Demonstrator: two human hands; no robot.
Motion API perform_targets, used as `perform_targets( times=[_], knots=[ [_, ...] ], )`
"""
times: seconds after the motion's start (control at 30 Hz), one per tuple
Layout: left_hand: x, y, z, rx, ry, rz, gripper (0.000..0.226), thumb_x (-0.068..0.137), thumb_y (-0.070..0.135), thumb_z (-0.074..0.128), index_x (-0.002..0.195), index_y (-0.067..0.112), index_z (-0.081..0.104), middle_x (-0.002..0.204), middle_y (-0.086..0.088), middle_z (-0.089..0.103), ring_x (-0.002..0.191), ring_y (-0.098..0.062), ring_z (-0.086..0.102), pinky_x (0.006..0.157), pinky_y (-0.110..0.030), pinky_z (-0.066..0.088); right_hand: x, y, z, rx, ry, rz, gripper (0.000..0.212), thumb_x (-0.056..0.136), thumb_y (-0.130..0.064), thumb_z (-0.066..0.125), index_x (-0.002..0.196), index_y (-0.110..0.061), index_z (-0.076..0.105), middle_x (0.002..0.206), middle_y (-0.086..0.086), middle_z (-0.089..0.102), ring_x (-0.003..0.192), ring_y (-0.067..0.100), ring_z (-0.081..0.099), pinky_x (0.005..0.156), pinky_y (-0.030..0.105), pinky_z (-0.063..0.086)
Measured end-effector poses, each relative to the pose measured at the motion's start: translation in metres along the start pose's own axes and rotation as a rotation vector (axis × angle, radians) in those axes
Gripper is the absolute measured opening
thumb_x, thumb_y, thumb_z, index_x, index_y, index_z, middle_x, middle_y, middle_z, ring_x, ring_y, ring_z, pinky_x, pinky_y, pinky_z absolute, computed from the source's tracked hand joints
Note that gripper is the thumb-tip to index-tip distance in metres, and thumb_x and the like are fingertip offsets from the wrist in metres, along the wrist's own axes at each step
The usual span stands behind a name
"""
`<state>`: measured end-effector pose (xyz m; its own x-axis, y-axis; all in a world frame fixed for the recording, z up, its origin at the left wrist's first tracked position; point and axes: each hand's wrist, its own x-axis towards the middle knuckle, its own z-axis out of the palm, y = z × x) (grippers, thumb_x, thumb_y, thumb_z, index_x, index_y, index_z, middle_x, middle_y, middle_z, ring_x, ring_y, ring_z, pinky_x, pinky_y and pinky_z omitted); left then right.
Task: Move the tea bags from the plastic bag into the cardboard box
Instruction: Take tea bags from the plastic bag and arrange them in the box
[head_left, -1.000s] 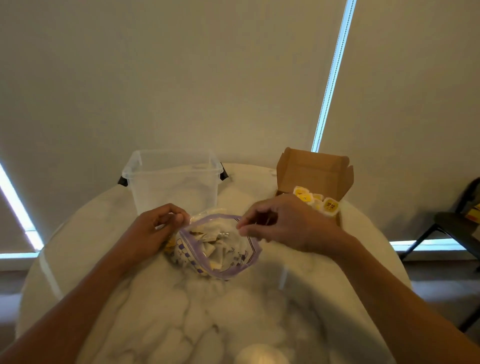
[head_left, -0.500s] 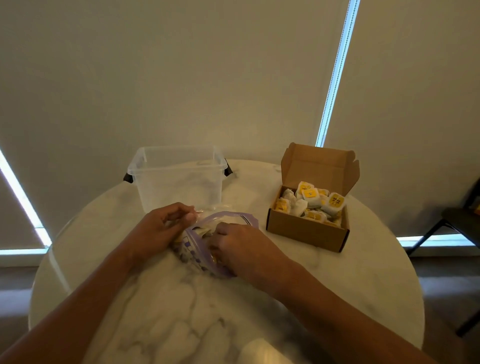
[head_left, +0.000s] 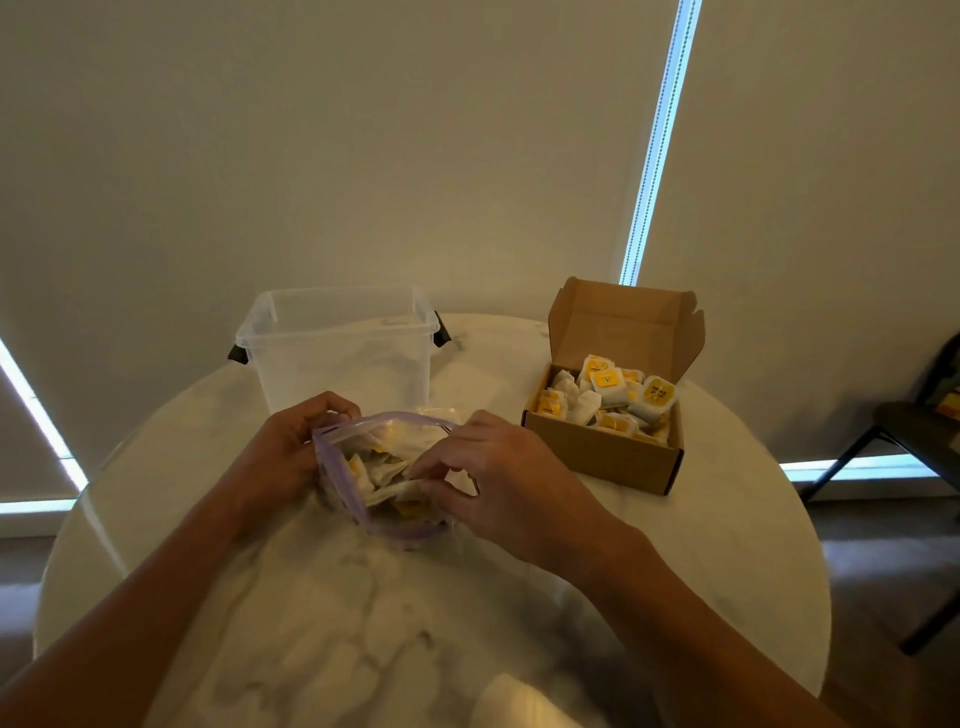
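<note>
- White tea bags (head_left: 382, 467), some with yellow labels, are seen loosely piled inside a clear plastic bag (head_left: 340, 499) with a purple zip rim. The bag lies on the worktop (head_left: 727, 545) just in front of the person, its mouth held open and turned up towards the camera.
- The right hand (head_left: 498, 478) is placed at the right edge of the mouth. Its fingers (head_left: 431, 467) are curled inward and appear to be pinched on one tea bag near the top of the pile. The exact hold is blurred.
- The left hand (head_left: 280, 452) is held on the opposite side, its fingers curled round the rim to keep the mouth open.
- The cardboard box (head_left: 602, 457) is set to the right of the plastic bag and a little further back, near but not touching. Its lid flap is raised at the rear, and it is already heaped with packets (head_left: 608, 395).
- The box lies on the right hand's own side, so the carry is judged to be a short lift up and rightward. The left hand is judged better kept on the rim.
- A clear tub (head_left: 337, 353) stands just behind the plastic bag.
- A dark chair (head_left: 909, 436) is seen beyond the right edge of the worktop.
</note>
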<state>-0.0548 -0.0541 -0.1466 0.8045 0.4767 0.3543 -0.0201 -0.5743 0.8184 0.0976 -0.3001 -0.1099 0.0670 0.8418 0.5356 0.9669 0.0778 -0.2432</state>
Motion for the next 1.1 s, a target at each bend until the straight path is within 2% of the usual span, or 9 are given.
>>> perform_targets(
  times=[0.07, 0.13, 0.27, 0.43, 0.53, 0.67, 0.83, 0.97, 1.1],
  knots=[
    [0.000, 0.001, 0.001, 0.020, -0.003, -0.013, 0.042, 0.096, -0.010, 0.076, 0.097, 0.032, 0.075, 0.099, 0.004, 0.081, 0.090, -0.007, 0.073, 0.083, -0.022, 0.058, -0.001, -0.003, 0.000, 0.035, 0.000, -0.004, 0.019, 0.099, -0.031, 0.074, 0.116, -0.025, 0.080, 0.106, -0.009, 0.078, 0.091, 0.001, 0.059, 0.077, 0.011, 0.041],
    [-0.001, 0.001, 0.001, 0.040, 0.007, -0.018, 0.040, 0.100, -0.009, 0.072, 0.098, 0.031, 0.075, 0.105, 0.006, 0.081, 0.098, -0.011, 0.075, 0.089, -0.028, 0.059, -0.001, -0.004, -0.002, 0.150, 0.040, 0.035, 0.018, 0.099, -0.026, 0.075, 0.116, -0.023, 0.081, 0.105, -0.008, 0.077, 0.087, 0.002, 0.066, 0.077, 0.011, 0.052],
    [-0.002, 0.004, 0.004, -0.047, 0.027, -0.051, 0.015, 0.113, 0.020, 0.061, 0.105, 0.021, 0.073, 0.115, 0.001, 0.080, 0.115, -0.025, 0.076, 0.099, -0.046, 0.059, -0.005, -0.002, -0.006, 0.412, 0.110, 0.240, 0.016, 0.100, -0.027, 0.074, 0.114, -0.025, 0.080, 0.099, -0.012, 0.077, 0.084, 0.008, 0.074, 0.076, 0.028, 0.064],
    [-0.004, 0.016, 0.008, -0.019, 0.033, -0.090, 0.042, 0.116, 0.046, 0.043, 0.118, 0.021, 0.077, 0.116, 0.005, 0.080, 0.112, -0.015, 0.075, 0.103, -0.042, 0.060, -0.006, 0.002, -0.013, 0.695, 0.063, 0.442, 0.014, 0.102, -0.019, 0.071, 0.112, -0.024, 0.079, 0.099, -0.001, 0.075, 0.081, 0.020, 0.080, 0.079, 0.041, 0.067],
    [-0.007, 0.022, 0.009, -0.080, 0.025, -0.107, 0.053, 0.116, 0.053, 0.037, 0.121, 0.019, 0.077, 0.116, 0.002, 0.080, 0.114, -0.019, 0.074, 0.103, -0.040, 0.057, -0.004, 0.001, -0.016, 0.779, 0.054, 0.487, 0.013, 0.102, -0.017, 0.070, 0.108, -0.022, 0.080, 0.101, -0.003, 0.077, 0.082, 0.021, 0.081, 0.080, 0.036, 0.067],
    [-0.009, 0.025, 0.010, -0.141, 0.047, -0.130, 0.055, 0.116, 0.055, 0.038, 0.115, 0.018, 0.079, 0.113, 0.001, 0.081, 0.111, -0.014, 0.075, 0.104, -0.037, 0.055, -0.005, 0.001, -0.014, 0.729, 0.016, 0.475, 0.016, 0.103, -0.013, 0.067, 0.107, -0.020, 0.082, 0.102, -0.007, 0.081, 0.085, 0.017, 0.080, 0.078, 0.026, 0.063],
    [-0.009, 0.028, 0.011, -0.169, 0.055, -0.146, 0.056, 0.115, 0.056, 0.038, 0.108, 0.020, 0.081, 0.108, -0.001, 0.082, 0.103, -0.013, 0.077, 0.095, -0.033, 0.056, -0.006, -0.002, -0.008, 0.665, 0.004, 0.401, 0.021, 0.101, -0.007, 0.066, 0.101, -0.017, 0.084, 0.103, -0.007, 0.081, 0.093, 0.014, 0.079, 0.086, 0.032, 0.065],
    [-0.009, 0.030, 0.012, -0.174, 0.050, -0.136, 0.057, 0.115, 0.054, 0.038, 0.108, 0.019, 0.082, 0.108, -0.002, 0.082, 0.102, -0.012, 0.077, 0.093, -0.031, 0.056, -0.009, -0.006, -0.001, 0.553, -0.034, 0.326, 0.012, 0.095, -0.019, 0.079, 0.105, -0.024, 0.082, 0.105, -0.011, 0.077, 0.095, 0.009, 0.075, 0.082, 0.031, 0.065],
    [-0.009, 0.031, 0.012, -0.162, 0.060, -0.139, 0.056, 0.115, 0.055, 0.039, 0.107, 0.020, 0.083, 0.108, -0.002, 0.083, 0.102, -0.013, 0.078, 0.096, -0.032, 0.057, -0.009, -0.011, 0.007, 0.429, -0.053, 0.264, 0.026, 0.085, -0.025, 0.090, 0.102, -0.024, 0.070, 0.100, -0.012, 0.070, 0.091, 0.009, 0.070, 0.077, 0.026, 0.062]
  ],
)
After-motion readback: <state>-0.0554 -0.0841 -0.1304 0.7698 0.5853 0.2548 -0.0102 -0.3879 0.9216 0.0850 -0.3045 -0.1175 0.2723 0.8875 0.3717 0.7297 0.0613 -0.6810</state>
